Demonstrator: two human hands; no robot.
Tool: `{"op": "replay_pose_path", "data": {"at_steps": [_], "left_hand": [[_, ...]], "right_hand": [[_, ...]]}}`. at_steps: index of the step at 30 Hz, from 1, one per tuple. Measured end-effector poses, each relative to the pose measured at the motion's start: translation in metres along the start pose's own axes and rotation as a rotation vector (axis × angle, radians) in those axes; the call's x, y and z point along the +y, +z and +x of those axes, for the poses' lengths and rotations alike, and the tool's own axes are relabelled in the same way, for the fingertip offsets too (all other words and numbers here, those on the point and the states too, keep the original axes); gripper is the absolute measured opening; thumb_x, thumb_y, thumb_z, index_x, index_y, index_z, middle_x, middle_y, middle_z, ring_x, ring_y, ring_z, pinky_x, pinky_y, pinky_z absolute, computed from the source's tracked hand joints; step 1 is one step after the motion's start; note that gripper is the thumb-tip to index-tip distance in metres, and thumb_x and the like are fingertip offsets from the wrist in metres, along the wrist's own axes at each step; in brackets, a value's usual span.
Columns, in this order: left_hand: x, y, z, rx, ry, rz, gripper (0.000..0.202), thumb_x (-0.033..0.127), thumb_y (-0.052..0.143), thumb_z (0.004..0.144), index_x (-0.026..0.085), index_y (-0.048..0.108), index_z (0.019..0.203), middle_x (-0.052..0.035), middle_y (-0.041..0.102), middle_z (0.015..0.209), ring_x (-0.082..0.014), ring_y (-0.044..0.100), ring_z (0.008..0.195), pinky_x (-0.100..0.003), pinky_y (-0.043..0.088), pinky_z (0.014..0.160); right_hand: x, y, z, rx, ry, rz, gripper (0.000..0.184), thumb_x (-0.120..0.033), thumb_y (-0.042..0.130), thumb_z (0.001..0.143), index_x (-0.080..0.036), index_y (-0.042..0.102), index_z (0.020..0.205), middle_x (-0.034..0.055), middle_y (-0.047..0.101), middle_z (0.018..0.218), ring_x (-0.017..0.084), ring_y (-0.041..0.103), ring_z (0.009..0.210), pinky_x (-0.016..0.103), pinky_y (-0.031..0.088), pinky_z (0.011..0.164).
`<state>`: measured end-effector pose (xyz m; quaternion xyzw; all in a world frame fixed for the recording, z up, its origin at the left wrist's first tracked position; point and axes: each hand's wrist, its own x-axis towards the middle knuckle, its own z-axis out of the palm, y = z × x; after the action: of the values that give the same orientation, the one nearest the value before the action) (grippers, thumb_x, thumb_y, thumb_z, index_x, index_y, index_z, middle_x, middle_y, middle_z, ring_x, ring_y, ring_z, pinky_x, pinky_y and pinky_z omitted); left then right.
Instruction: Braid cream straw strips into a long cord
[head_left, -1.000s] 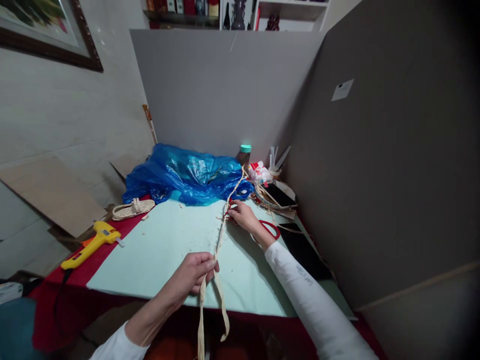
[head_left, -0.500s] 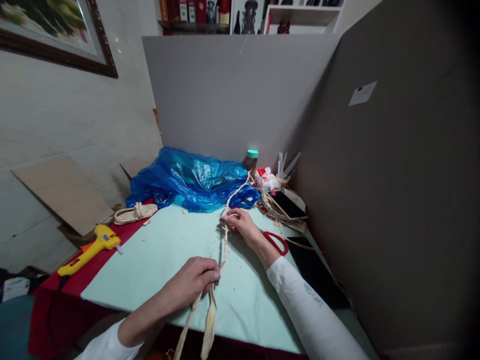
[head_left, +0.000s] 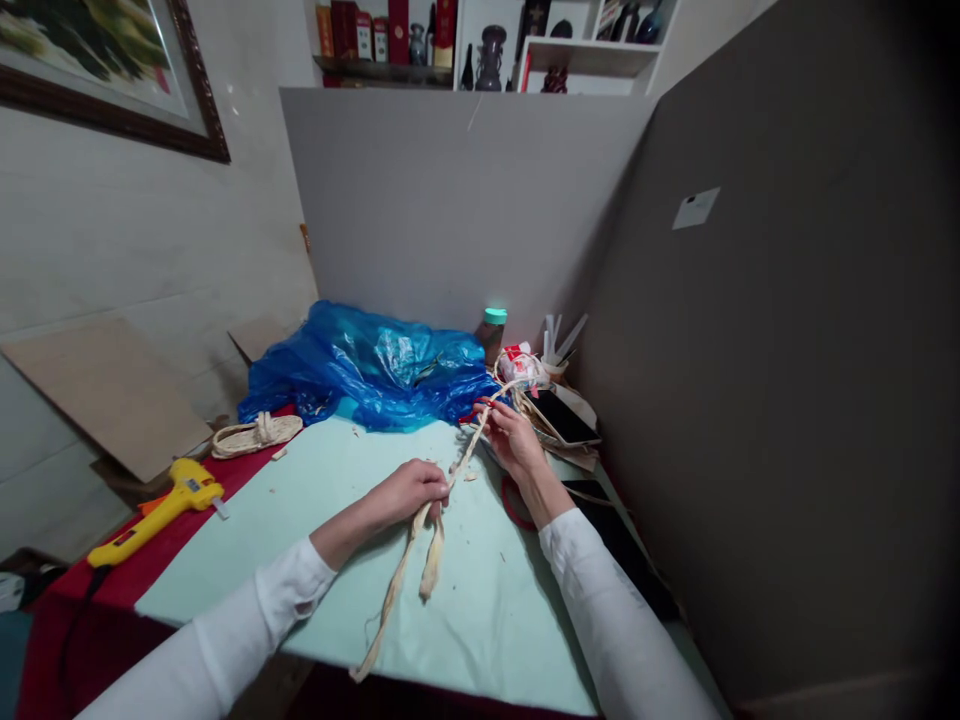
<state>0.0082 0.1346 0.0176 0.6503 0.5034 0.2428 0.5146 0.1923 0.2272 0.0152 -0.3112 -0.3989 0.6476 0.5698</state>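
A pale, braided straw cord (head_left: 471,450) runs slantwise between my hands over the light green table cover. My left hand (head_left: 417,490) is closed around its lower part, thumb on top. Below that hand, loose flat strands (head_left: 409,560) hang down toward the table's near edge. Higher up, my right hand (head_left: 511,440) pinches the cord between thumb and fingers, close to the blue plastic bag (head_left: 367,365). Beneath my right wrist lie red-handled scissors (head_left: 516,508), partly covered by the arm.
To the left are a yellow glue gun (head_left: 161,510) and a woven straw sandal (head_left: 257,435). A jar with a green lid (head_left: 493,318), a phone-like dark slab (head_left: 562,415) and a cup of white sticks (head_left: 556,360) stand or lie at the back right. Grey panels (head_left: 465,200) enclose the table.
Both hands have moved away from me, up along the table, with the cord. Its far end now lies farther right, and the loose strands rest more on the cover. The view has shifted slightly.
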Motion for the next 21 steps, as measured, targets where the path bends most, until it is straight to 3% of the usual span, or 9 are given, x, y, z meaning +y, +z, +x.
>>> {"op": "replay_pose_path", "data": {"at_steps": [3, 6, 9, 12, 15, 18, 21], "left_hand": [[0.0, -0.004, -0.001, -0.195, -0.032, 0.018, 0.026, 0.037, 0.055, 0.074, 0.014, 0.063, 0.067, -0.0009, 0.058, 0.053, -0.0083, 0.032, 0.041, -0.023, 0.021, 0.043], [0.011, -0.018, -0.003, -0.247, 0.08, 0.137, 0.029, 0.04, 0.062, 0.073, 0.014, 0.062, 0.059, 0.0004, 0.054, 0.052, -0.0093, 0.038, 0.048, -0.023, 0.026, 0.047], [0.026, -0.033, 0.009, -0.141, 0.124, 0.154, 0.03, 0.042, 0.065, 0.071, 0.014, 0.064, 0.062, -0.0002, 0.056, 0.057, -0.0109, 0.046, 0.054, -0.022, 0.032, 0.051], [0.034, -0.038, 0.035, 0.106, 0.112, 0.037, 0.031, 0.042, 0.064, 0.071, 0.012, 0.067, 0.078, -0.004, 0.064, 0.069, -0.0142, 0.055, 0.06, -0.023, 0.04, 0.054], [0.032, -0.034, 0.061, 0.304, 0.165, -0.092, 0.026, 0.032, 0.069, 0.065, 0.012, 0.063, 0.08, -0.0037, 0.065, 0.068, -0.0147, 0.058, 0.06, -0.024, 0.043, 0.055], [0.025, -0.029, 0.077, 0.38, 0.213, -0.176, 0.023, 0.025, 0.07, 0.062, 0.013, 0.061, 0.079, -0.0001, 0.06, 0.057, -0.0128, 0.055, 0.053, -0.024, 0.041, 0.054], [0.016, -0.027, 0.082, 0.366, 0.238, -0.244, 0.026, 0.023, 0.068, 0.062, 0.011, 0.063, 0.085, 0.0011, 0.058, 0.055, -0.0114, 0.052, 0.05, -0.024, 0.04, 0.053]], "right_hand": [[0.004, 0.002, -0.001, -0.054, 0.018, -0.045, 0.027, -0.03, 0.072, 0.066, -0.018, 0.068, 0.09, 0.006, 0.07, 0.086, 0.013, 0.059, 0.068, 0.024, 0.046, 0.057], [0.009, 0.006, -0.002, -0.092, 0.024, -0.116, 0.032, -0.038, 0.074, 0.065, -0.018, 0.068, 0.089, 0.0048, 0.069, 0.081, 0.014, 0.059, 0.067, 0.024, 0.046, 0.057], [0.013, 0.009, -0.002, -0.104, 0.02, -0.164, 0.035, -0.041, 0.076, 0.063, -0.016, 0.069, 0.087, 0.0045, 0.068, 0.078, 0.013, 0.058, 0.065, 0.024, 0.045, 0.057], [0.016, 0.011, 0.0, -0.096, -0.002, -0.239, 0.033, -0.042, 0.074, 0.064, -0.017, 0.07, 0.084, 0.0033, 0.066, 0.074, 0.013, 0.056, 0.062, 0.025, 0.043, 0.057], [0.016, 0.011, 0.002, -0.081, -0.084, -0.391, 0.026, -0.041, 0.069, 0.069, -0.018, 0.069, 0.078, 0.0003, 0.062, 0.065, 0.012, 0.051, 0.057, 0.025, 0.039, 0.056], [0.014, 0.011, 0.002, -0.11, -0.184, -0.621, 0.025, -0.04, 0.061, 0.077, -0.017, 0.066, 0.067, -0.001, 0.056, 0.057, 0.012, 0.046, 0.053, 0.025, 0.035, 0.054], [0.012, 0.013, -0.002, -0.116, -0.259, -0.862, 0.029, -0.038, 0.053, 0.083, -0.017, 0.067, 0.067, -0.0006, 0.056, 0.057, 0.013, 0.046, 0.054, 0.024, 0.033, 0.055]]}}
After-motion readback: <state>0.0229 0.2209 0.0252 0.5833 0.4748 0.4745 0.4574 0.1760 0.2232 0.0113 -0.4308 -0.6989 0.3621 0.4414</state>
